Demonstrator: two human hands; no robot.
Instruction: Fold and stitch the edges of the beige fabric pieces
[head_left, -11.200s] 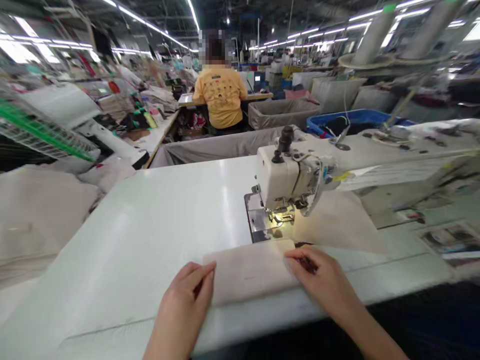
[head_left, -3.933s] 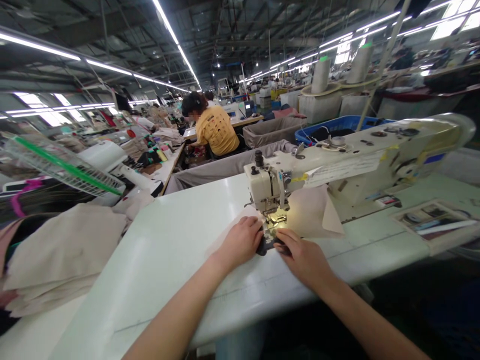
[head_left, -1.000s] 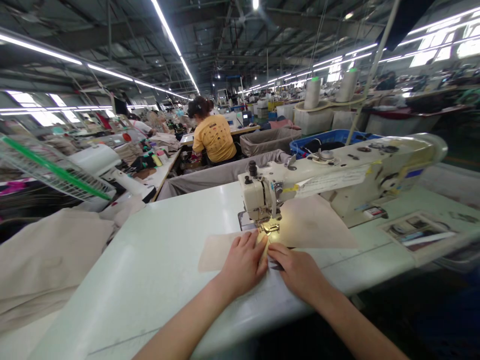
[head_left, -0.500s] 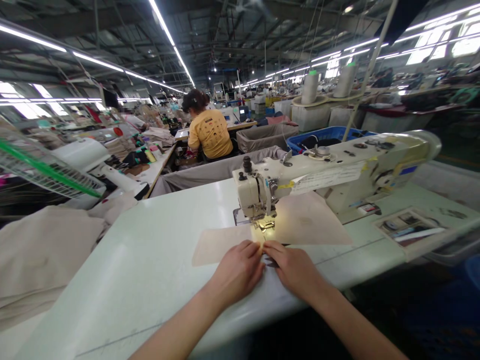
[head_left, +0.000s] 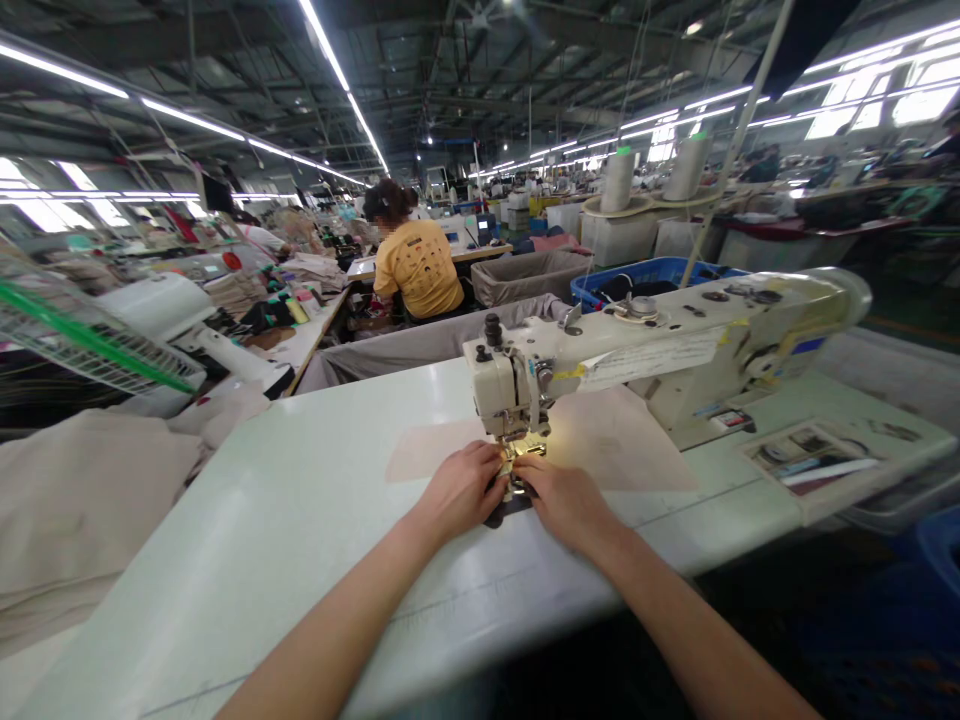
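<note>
Right in front of the left hand and right hand sits a sewing machine. Both half-curled, cloth poking out past the left one, can't tell if either's pinching it.

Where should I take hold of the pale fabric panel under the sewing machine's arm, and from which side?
Probably pinch the pale fabric panel at its near right corner, coming low from the front. That corner looks flat on the table, apart from the right hand, while the sewing machine's arm overhangs the far part.
</note>
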